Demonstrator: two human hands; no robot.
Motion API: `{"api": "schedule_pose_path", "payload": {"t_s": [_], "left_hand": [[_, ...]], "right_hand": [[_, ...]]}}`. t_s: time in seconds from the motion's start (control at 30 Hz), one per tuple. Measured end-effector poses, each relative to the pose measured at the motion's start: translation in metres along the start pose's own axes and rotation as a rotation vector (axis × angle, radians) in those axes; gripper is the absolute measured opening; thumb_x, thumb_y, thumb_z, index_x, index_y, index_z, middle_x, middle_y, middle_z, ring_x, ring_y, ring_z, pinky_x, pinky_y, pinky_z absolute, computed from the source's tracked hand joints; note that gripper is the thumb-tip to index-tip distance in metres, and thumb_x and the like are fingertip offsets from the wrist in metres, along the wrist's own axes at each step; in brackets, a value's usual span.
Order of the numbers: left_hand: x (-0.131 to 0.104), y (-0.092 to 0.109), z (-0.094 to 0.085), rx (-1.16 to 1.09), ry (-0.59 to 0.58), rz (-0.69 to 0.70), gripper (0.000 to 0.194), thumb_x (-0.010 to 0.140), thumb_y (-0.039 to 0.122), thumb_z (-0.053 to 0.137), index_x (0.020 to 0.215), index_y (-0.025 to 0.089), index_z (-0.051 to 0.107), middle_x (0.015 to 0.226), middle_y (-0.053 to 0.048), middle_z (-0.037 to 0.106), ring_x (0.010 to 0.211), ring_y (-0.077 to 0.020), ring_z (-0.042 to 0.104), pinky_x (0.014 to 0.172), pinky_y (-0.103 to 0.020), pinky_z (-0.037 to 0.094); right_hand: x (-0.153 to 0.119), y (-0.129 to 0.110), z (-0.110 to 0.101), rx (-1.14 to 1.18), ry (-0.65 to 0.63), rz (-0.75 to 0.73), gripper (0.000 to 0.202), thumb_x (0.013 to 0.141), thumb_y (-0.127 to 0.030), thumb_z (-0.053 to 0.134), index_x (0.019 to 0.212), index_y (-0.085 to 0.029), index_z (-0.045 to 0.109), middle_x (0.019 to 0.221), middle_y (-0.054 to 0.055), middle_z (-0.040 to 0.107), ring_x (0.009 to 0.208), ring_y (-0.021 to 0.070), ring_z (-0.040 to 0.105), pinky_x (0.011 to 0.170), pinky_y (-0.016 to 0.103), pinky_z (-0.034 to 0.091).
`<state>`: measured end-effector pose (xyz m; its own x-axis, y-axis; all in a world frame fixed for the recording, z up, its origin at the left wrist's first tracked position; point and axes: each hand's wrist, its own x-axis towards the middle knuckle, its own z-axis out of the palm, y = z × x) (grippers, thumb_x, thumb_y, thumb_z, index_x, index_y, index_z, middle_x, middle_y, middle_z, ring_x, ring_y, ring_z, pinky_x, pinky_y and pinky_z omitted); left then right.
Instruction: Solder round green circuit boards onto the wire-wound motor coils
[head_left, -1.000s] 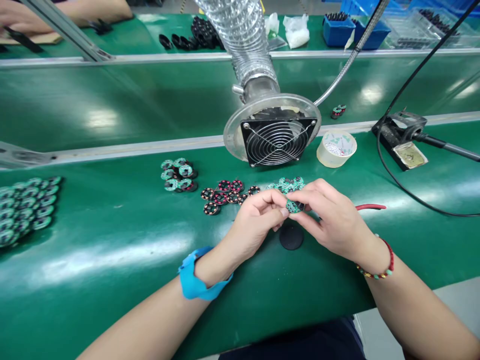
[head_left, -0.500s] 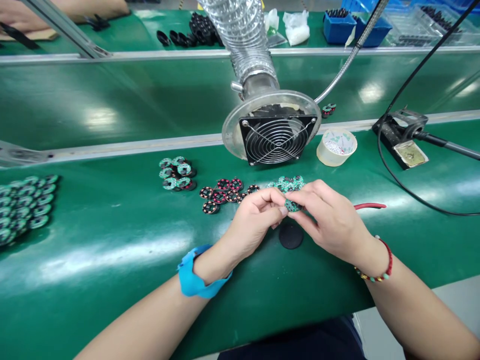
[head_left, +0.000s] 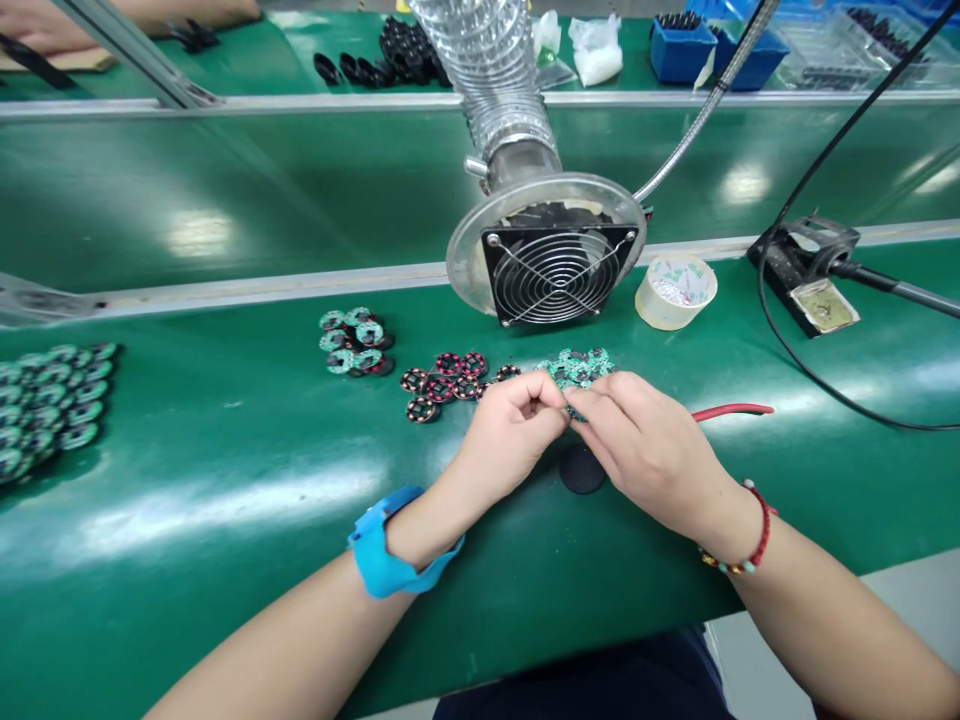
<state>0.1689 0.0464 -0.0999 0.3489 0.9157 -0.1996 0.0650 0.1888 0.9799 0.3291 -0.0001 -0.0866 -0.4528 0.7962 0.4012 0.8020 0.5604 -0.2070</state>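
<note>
My left hand [head_left: 514, 435] and my right hand [head_left: 652, 450] meet fingertip to fingertip over the green table. Between them is a small green circuit piece [head_left: 576, 412], mostly hidden by my right fingers, which are pinched on it. The left thumb and index finger are pressed together at its edge. A black round disc [head_left: 582, 470] lies just below my hands, partly covered. Right behind the fingers sits a cluster of green boards [head_left: 577, 366]. Several round coils with red and copper windings [head_left: 448, 388] lie to the left of my left hand.
A fan with a grille [head_left: 559, 275] hangs on a silver duct above the hands. Behind them stands a tape roll [head_left: 676, 292]. A soldering iron holder [head_left: 806, 265] and a red tube [head_left: 735, 411] are at right. Assembled coils [head_left: 355, 342] and rows of more [head_left: 52, 405] lie left.
My right hand has turned and closed in toward the left, so its fingers now cover more of the green piece. The view has shifted slightly.
</note>
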Motion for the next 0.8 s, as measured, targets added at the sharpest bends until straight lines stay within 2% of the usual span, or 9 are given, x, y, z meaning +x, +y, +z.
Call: {"api": "schedule_pose_path", "payload": {"t_s": [0.17,0.3,0.57,0.7,0.77,0.8], "left_hand": [[0.000,-0.001,0.002,-0.037,0.019,-0.003,0.009,0.062,0.017,0.059,0.056,0.018,0.052,0.056,0.005,0.043,0.055,-0.0093,0.035,0.053,-0.023,0.029],[0.000,0.000,0.002,-0.112,0.030,-0.026,0.006,0.059,0.015,0.056,0.056,0.018,0.052,0.053,0.006,0.042,0.052,-0.0087,0.031,0.051,-0.024,0.026],[-0.001,0.002,0.002,-0.206,0.019,0.000,0.007,0.062,0.013,0.056,0.057,0.019,0.055,0.055,0.004,0.046,0.052,-0.0105,0.037,0.050,-0.026,0.027],[0.001,0.013,-0.009,-0.212,0.067,0.174,0.009,0.065,0.013,0.056,0.058,0.019,0.057,0.056,0.002,0.051,0.051,-0.0104,0.042,0.048,-0.027,0.028],[0.012,0.022,-0.024,-0.209,0.180,0.333,0.010,0.066,0.014,0.055,0.057,0.019,0.055,0.055,0.003,0.052,0.047,-0.0095,0.041,0.045,-0.027,0.026],[0.020,0.026,-0.034,-0.188,0.274,0.433,0.012,0.068,0.015,0.053,0.057,0.020,0.054,0.053,0.003,0.051,0.046,-0.0093,0.041,0.044,-0.027,0.026]], "right_hand": [[0.002,0.001,0.003,0.106,0.038,0.057,0.018,0.098,-0.017,0.043,0.102,-0.015,0.060,0.088,0.010,0.061,0.086,0.0213,0.059,0.071,0.035,0.053],[0.003,0.005,0.004,0.249,0.058,0.131,0.017,0.094,-0.020,0.053,0.110,-0.017,0.058,0.094,0.008,0.062,0.086,0.0202,0.060,0.072,0.035,0.054],[0.004,0.011,0.004,0.346,0.110,0.135,0.021,0.092,-0.020,0.056,0.113,-0.019,0.056,0.097,0.007,0.061,0.091,0.0198,0.059,0.078,0.036,0.054],[0.004,0.012,0.005,0.349,0.148,0.132,0.022,0.092,-0.018,0.057,0.114,-0.019,0.057,0.098,0.008,0.062,0.093,0.0194,0.059,0.080,0.036,0.054],[0.004,0.013,0.006,0.352,0.159,0.133,0.022,0.092,-0.018,0.057,0.114,-0.018,0.057,0.099,0.008,0.062,0.093,0.0190,0.060,0.081,0.036,0.055],[0.004,0.013,0.006,0.357,0.164,0.130,0.022,0.092,-0.018,0.056,0.114,-0.018,0.058,0.099,0.008,0.062,0.093,0.0189,0.060,0.081,0.036,0.055]]}}
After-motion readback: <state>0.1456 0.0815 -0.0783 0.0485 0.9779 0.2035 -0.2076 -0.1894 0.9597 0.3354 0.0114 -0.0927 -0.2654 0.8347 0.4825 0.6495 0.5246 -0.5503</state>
